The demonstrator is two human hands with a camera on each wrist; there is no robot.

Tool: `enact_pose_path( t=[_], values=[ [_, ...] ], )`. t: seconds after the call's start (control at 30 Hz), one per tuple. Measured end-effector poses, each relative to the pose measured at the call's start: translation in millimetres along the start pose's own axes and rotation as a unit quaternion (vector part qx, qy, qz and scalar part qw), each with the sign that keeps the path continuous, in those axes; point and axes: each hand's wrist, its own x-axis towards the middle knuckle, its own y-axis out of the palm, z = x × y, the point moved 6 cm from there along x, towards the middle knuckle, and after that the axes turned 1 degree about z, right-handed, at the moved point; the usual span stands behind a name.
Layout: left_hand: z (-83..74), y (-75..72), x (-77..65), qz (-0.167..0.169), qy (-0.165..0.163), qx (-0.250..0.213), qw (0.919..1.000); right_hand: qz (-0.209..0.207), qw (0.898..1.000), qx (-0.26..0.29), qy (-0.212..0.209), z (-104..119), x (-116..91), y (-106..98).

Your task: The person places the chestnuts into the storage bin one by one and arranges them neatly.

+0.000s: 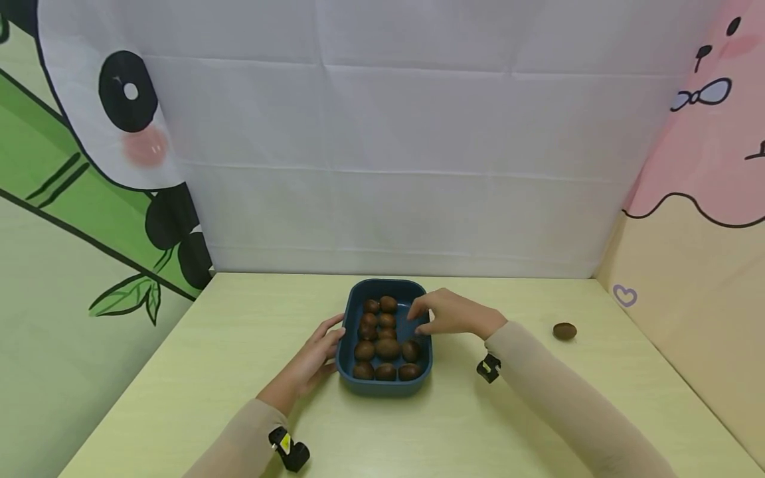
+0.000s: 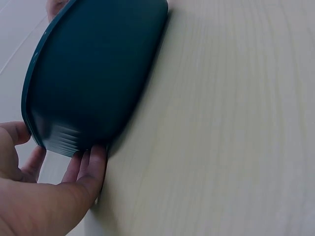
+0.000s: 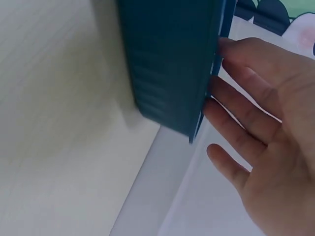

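A dark blue box with rounded corners stands on the table, with several brown chestnuts in it, mostly along its left side and near end. My left hand is at the box's left wall. In the left wrist view its fingertips touch the wall and rim from outside. My right hand hangs over the right rim, its fingers loosely bent down into the box. Nothing shows between its thumb and forefinger. In the right wrist view the fingertips are partly hidden behind the rim.
A single chestnut lies on the pale wooden table to the right, past my right forearm. A white sheet hangs along the table's back edge. Printed walls stand at the left and right sides.
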Motion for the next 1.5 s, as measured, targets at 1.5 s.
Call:
enact_pose_path(
  t=[1.5],
  values=[
    [-0.4, 0.2, -1.0, 0.009, -0.003, 0.011, 0.9999, -0.107, 0.965, 0.014, 0.238, -181.7, -225.0, -30.2]
  ],
)
